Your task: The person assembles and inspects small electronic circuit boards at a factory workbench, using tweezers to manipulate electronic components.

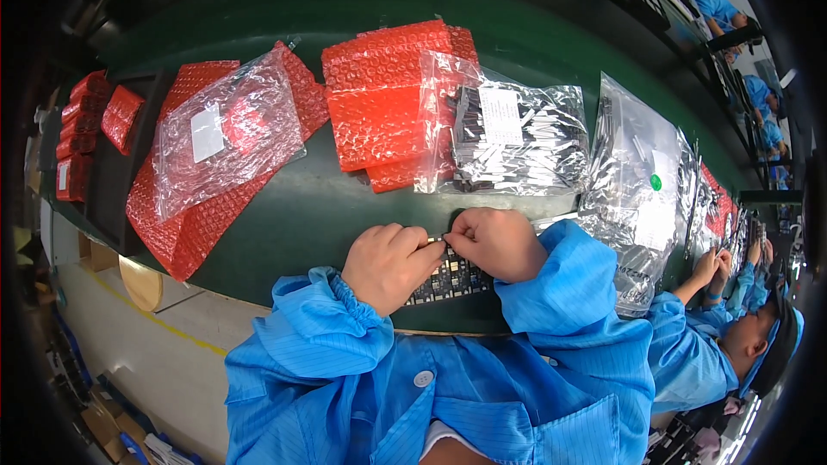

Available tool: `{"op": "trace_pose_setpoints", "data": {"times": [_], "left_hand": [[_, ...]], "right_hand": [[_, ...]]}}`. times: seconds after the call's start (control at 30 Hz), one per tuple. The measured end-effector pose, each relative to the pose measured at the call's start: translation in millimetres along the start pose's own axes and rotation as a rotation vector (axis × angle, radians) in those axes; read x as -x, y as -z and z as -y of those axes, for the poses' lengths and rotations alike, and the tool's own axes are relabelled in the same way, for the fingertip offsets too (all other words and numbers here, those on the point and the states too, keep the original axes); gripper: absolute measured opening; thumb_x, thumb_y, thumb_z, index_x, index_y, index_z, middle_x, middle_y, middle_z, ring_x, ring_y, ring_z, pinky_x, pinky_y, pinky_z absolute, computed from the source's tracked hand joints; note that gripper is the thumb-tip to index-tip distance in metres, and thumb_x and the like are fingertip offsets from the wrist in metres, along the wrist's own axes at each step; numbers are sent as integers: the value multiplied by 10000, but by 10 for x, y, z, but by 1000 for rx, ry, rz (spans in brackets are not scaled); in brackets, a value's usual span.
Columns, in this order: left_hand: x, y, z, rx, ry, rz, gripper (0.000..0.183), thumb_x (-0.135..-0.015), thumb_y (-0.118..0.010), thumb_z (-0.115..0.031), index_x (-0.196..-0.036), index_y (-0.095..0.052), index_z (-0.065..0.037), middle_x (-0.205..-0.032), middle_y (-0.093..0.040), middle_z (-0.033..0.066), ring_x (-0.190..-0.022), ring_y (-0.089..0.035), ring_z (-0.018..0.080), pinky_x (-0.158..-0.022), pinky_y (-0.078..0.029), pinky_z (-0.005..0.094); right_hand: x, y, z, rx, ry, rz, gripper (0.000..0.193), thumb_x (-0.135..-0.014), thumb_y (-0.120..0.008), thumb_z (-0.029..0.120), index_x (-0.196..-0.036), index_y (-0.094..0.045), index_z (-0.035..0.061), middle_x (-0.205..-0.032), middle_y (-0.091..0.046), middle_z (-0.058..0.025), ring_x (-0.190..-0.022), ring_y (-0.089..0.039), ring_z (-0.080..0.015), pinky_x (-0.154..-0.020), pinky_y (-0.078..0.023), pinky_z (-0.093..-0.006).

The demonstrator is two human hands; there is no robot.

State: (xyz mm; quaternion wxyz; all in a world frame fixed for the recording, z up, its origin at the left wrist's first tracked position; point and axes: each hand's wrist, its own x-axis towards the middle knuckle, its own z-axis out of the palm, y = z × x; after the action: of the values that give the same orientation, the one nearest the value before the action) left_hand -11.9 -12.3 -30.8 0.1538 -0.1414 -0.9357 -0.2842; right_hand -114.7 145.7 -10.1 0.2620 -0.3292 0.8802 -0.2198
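A dark circuit board (457,281) with rows of small pale parts lies on the green table near its front edge, beneath my hands. My left hand (389,265) is closed over the board's left side, fingertips at its far edge. From the other side my right hand (500,243) is closed in a pinch, thumb and forefinger almost meeting the left fingertips. Whatever sits between the fingers is too small and covered to name. Just beyond the hands lies a clear bag (551,142) full of black and silvery strips with a white label.
Red bubble wrap bags (379,112) lie behind, and a clear bag (237,133) rests on more red wrap to the left. A black tray (146,120) holds red wrapped packs at far left. Another filled clear bag (637,181) stands right, near a co-worker's hands (713,267).
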Motion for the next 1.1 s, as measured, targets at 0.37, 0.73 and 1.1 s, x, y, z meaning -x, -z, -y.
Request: {"op": "trace_pose_setpoints", "data": {"times": [0.37, 0.73, 1.1], "left_hand": [[-12, -18, 7, -24, 4, 27, 223, -668, -705, -143, -881, -649, -110, -790, -516, 6, -684, -511, 194, -606, -427, 324], [-16, -1, -20, -37, 28, 63, 230, -663, -704, -144, -885, -647, -119, -784, -505, 8, -681, -510, 205, -608, -426, 326], [-614, 407, 323, -108, 307, 18, 162, -804, -609, -218, -909, -654, -103, -768, -616, 122, -696, -597, 307, -611, -474, 398]], "right_hand": [[-25, 11, 4, -2, -25, 32, 169, -753, -624, 253, -761, -644, 86, -702, -634, -115, -662, -627, -285, -594, -494, -381], [-40, 20, -10, 15, 63, 9, 167, -757, -625, 255, -745, -645, 89, -694, -633, -100, -628, -618, -283, -570, -490, -374], [224, 118, 208, 264, 166, -117, 255, -724, -676, 282, -858, -608, 76, -778, -601, -109, -664, -614, -303, -591, -499, -386]]}}
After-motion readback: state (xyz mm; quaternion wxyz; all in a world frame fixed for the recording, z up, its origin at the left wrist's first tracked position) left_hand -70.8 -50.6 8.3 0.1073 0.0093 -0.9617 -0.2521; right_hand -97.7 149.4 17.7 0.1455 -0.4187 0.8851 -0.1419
